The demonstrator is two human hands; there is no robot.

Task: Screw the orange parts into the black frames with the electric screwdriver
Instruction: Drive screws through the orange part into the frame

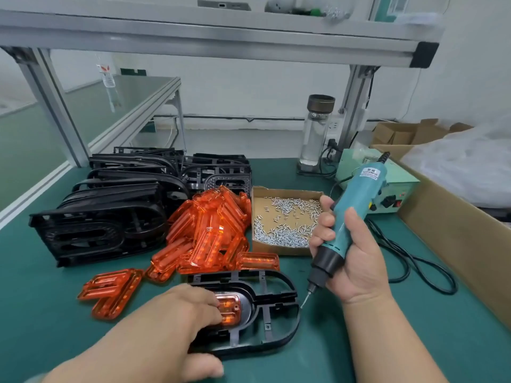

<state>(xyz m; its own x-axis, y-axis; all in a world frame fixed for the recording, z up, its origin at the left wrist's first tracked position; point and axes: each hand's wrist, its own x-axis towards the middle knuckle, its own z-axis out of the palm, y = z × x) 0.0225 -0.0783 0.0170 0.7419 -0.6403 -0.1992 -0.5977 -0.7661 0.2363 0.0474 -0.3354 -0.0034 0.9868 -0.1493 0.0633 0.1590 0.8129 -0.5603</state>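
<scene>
Table (359, 344): green mat, aluminium shelf overhead.
Black frame (287, 288): flat on table, nearest the person; orange part (232, 308) seated inside.
Left grip (177, 313): relaxed fingers pressing orange part.
Right grip (351, 258): wrapped round electric screwdriver (356, 197), tip just beside frame's right rim.

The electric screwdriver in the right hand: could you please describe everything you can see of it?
The electric screwdriver is a slim teal tool, plastic by its look, with a white label near the top, a black cord sleeve above it, and a black collar tapering to a thin metal bit. The right hand grips its middle. It is tilted, bit pointing down and left, tip by the right rim of the black frame; whether they touch is unclear.
</scene>
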